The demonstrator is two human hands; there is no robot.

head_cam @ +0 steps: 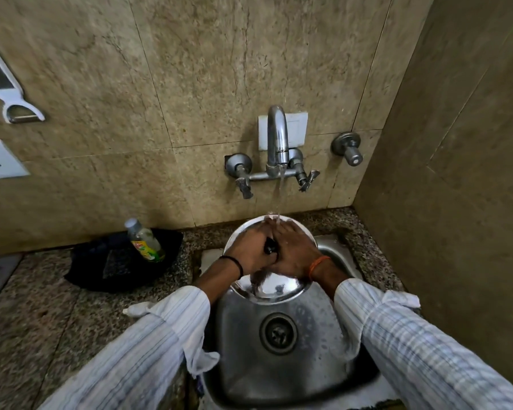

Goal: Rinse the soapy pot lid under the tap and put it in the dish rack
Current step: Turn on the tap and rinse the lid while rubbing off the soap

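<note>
A round steel pot lid (274, 288) with a black knob (270, 246) is held over the steel sink (243, 350), under the running tap (277, 137). My left hand (248, 251) grips the lid at the knob. My right hand (293, 251) lies flat on the lid's top, fingers spread toward its far edge. The water stream (280, 196) lands on the far rim of the lid, between the fingertips of both hands. No dish rack is in view.
A black tray (101, 261) on the granite counter left of the sink holds a dish soap bottle (144, 241) and a scrub pad (116, 261). A peeler (9, 93) hangs on the tiled wall at left. A side wall stands close on the right.
</note>
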